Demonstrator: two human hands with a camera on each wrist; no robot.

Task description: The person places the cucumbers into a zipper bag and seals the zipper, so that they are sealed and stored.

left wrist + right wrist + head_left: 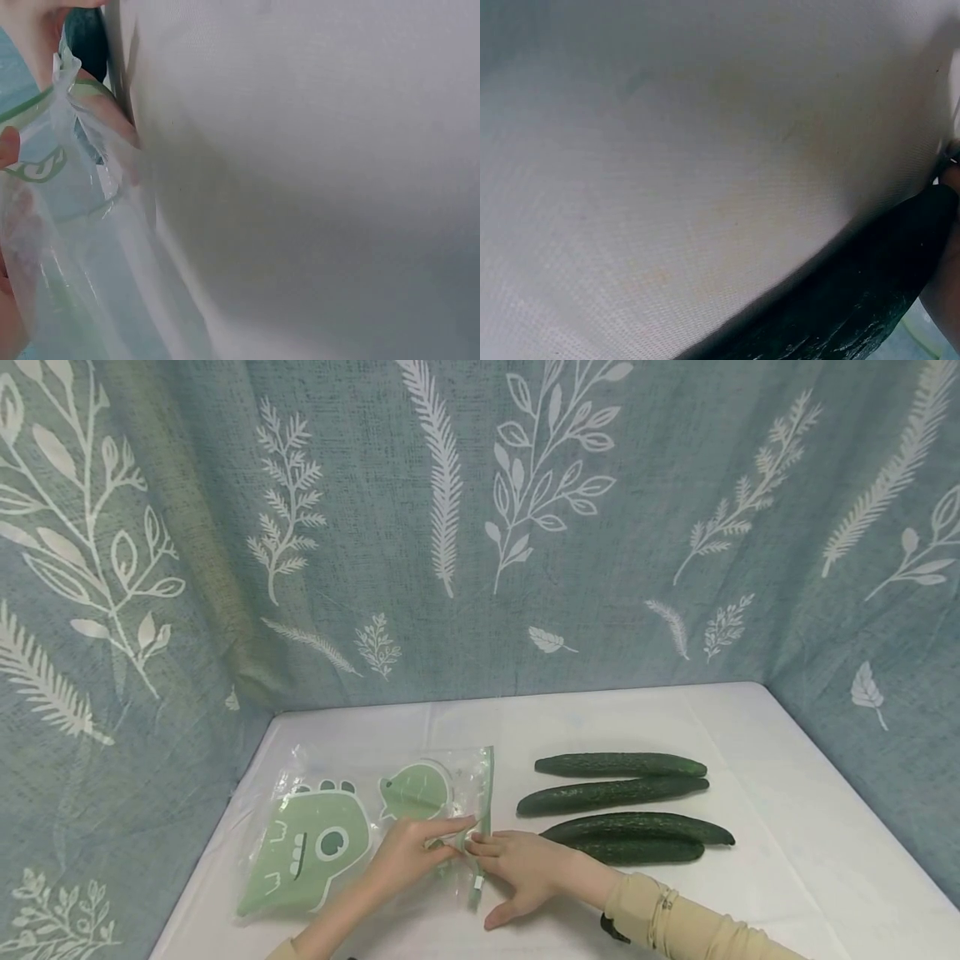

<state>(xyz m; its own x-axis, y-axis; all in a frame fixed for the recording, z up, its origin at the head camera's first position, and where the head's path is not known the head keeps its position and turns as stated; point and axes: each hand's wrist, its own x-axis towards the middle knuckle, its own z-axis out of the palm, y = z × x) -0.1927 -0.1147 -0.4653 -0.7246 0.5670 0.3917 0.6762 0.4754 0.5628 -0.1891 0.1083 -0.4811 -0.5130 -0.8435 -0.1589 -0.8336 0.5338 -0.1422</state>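
Note:
A clear zip bag [390, 877] with green cartoon prints lies on the table, its green-edged mouth [487, 785] toward the right. My left hand [412, 852] pinches the bag near that mouth, index finger and thumb spread apart along the film. From the other side, my right hand [525, 867] touches the mouth with outstretched fingertips; its thumb stands away on the tablecloth. In the left wrist view the bag's film [97, 247] is raised in folds. Behind the right hand lie several dark green cucumbers [611, 795]; one cucumber [855, 292] fills the lower right of the right wrist view.
A white cloth covers the table [600, 718]. Blue-green curtains [465, 635] with white leaf prints stand along its back and sides. The right forearm, in a beige sleeve [675, 914], passes close in front of the nearest cucumber [637, 852].

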